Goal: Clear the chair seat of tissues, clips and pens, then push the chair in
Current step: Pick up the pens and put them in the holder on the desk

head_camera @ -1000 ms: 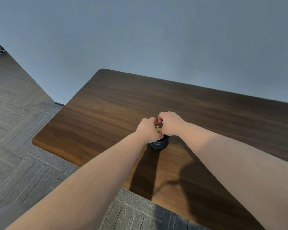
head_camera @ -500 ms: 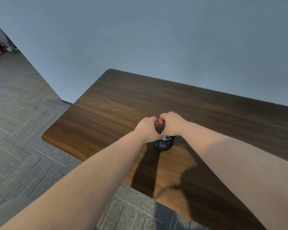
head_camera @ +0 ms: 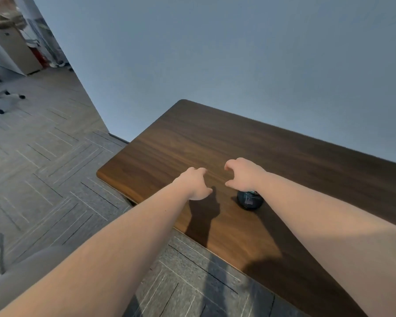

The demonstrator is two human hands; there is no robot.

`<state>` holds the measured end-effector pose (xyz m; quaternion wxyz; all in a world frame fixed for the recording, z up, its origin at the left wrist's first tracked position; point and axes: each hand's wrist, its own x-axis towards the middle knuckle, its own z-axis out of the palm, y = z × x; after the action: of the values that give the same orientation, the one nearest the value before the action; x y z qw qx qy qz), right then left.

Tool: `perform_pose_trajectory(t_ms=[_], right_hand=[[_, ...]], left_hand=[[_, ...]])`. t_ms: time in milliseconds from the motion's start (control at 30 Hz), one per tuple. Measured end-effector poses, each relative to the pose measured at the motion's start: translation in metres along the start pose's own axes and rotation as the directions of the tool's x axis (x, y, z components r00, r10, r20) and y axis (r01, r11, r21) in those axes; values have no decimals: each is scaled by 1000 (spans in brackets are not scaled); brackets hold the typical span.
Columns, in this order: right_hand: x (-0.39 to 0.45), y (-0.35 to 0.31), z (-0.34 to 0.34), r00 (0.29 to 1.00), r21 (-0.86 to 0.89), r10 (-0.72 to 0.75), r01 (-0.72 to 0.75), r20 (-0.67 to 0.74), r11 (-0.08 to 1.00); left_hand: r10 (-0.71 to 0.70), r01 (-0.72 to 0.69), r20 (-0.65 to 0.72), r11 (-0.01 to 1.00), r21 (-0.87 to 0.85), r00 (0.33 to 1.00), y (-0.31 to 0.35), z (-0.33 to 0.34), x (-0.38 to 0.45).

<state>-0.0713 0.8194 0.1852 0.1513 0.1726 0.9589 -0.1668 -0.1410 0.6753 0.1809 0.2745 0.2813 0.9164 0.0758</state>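
Note:
A small dark round container (head_camera: 249,200) stands on the brown wooden desk (head_camera: 215,143), partly hidden under my right wrist; a bit of something coloured shows at its top. My right hand (head_camera: 242,173) hovers just above and behind it, fingers curled and apart, holding nothing. My left hand (head_camera: 196,183) hangs over the desk to the container's left, also empty with fingers loosely spread. The grey chair seat (head_camera: 21,277) shows only as a blurred edge at the bottom left, and I see nothing on that part.
Grey patterned carpet (head_camera: 55,179) lies left of and in front of the desk. A blue-grey wall (head_camera: 215,53) runs behind the desk. Far back left stand a wheeled office chair base (head_camera: 2,97) and a beige cabinet (head_camera: 16,49).
Both hands were closed together over the container; they have since parted, opened and lifted off it. The view has swung left, showing more floor.

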Motion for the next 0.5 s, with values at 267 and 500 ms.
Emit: perform_pose_trajectory(t_ms=[267, 500], right_hand=[[-6, -126, 36, 988, -41, -144, 146, 50, 988], [-18, -263, 93, 942, -92, -304, 318, 142, 944]], left_hand=[[-136, 135, -34, 991, -18, 990, -125, -10, -64], [-292, 289, -84, 956, -39, 953, -265, 2, -145]])
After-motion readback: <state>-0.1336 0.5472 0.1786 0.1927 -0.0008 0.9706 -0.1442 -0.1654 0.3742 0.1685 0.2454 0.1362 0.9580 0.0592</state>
